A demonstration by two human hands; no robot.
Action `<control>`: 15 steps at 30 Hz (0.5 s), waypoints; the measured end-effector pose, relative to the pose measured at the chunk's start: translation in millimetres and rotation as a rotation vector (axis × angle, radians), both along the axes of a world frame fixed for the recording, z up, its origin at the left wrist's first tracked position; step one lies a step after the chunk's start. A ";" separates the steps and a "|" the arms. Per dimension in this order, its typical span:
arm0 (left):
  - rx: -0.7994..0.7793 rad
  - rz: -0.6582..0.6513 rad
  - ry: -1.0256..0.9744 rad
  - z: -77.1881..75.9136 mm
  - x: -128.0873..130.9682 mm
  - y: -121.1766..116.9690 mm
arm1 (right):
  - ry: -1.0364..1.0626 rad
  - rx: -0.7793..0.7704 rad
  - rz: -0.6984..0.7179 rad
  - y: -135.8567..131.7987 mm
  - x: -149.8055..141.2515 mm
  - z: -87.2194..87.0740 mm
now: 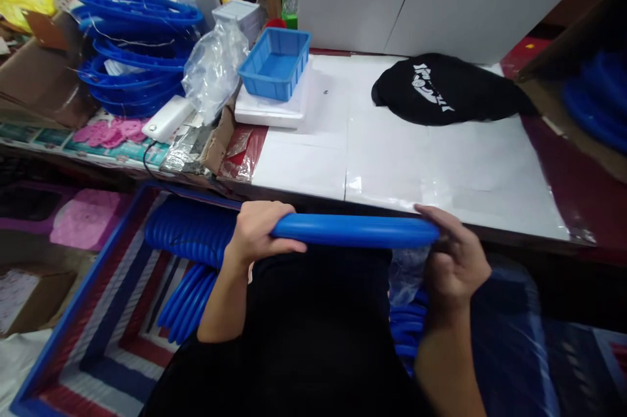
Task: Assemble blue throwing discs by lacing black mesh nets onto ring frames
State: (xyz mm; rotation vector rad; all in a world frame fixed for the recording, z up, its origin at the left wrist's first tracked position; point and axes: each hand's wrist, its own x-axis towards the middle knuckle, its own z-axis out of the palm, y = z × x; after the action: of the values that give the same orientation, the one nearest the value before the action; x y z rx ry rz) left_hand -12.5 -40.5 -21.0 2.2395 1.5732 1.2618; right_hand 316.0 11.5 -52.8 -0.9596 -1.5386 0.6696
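While the left hand [262, 231] in the head view closes around the left end of a smooth blue plastic piece [353, 229], just below the frame's centre, the right hand [458, 257] grasps its other end with curled fingers. The piece shows edge-on (ring or disc, I cannot tell).

At the top, a white carton [353, 5] reads "PRODUCT OF CHINA" under a line cut off by the frame; smaller print farther right is clipped too. White print on a black cloth [455, 90], upper right, is illegible. Motion blurs the right hand, and the dark-clothed torso partly hides blue rings [191, 231] at lower left.
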 end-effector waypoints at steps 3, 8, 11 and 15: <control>0.035 -0.132 0.209 23.7 8.2 3.7 | -0.131 0.014 0.208 -2.2 -1.4 10.2; 0.082 -0.235 0.079 23.0 6.9 8.6 | 0.039 0.000 0.172 1.6 -12.0 -11.0; 0.001 -0.262 -0.166 0.0 -12.3 7.0 | 0.184 -0.077 0.131 4.0 -10.9 -34.6; -0.201 -0.027 -0.385 -37.7 -30.5 -2.4 | 0.445 -0.248 0.035 9.6 -8.6 -72.3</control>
State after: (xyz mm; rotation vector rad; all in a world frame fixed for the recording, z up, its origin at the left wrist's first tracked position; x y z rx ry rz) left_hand -43.0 -42.9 -58.7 1.7636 1.4441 1.3592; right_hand 307.3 21.2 -125.1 -0.8914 -1.0969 1.0407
